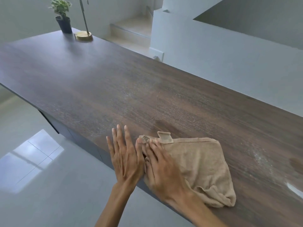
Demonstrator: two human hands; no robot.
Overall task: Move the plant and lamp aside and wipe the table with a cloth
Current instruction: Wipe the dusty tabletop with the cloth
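Both hands work at the near edge of the table, seen from the head camera. The right hand lies flat on the left part of the cloth, fingers spread and pressing down rather than gripping; that flat press looks meant to keep the fabric against the wood while it is pushed. The left hand lies open just beside it, palm on bare wood, fingers apart, its thumb touching the cloth's edge, probably to steady or smooth that side.

The cloth is a beige towel, loosely folded and rumpled, with a small hanging loop sticking up at its far edge. It sits on the near right part of the table, close to the front edge. Pale dusty streaks and a darker patch show on the wood to its right, so that stretch seems not yet wiped.

The plant, a small leafy one in a dark pot, and the lamp, with its round brass base and thin stem, stand close together at the far left corner, well apart from the cloth and out of its way.
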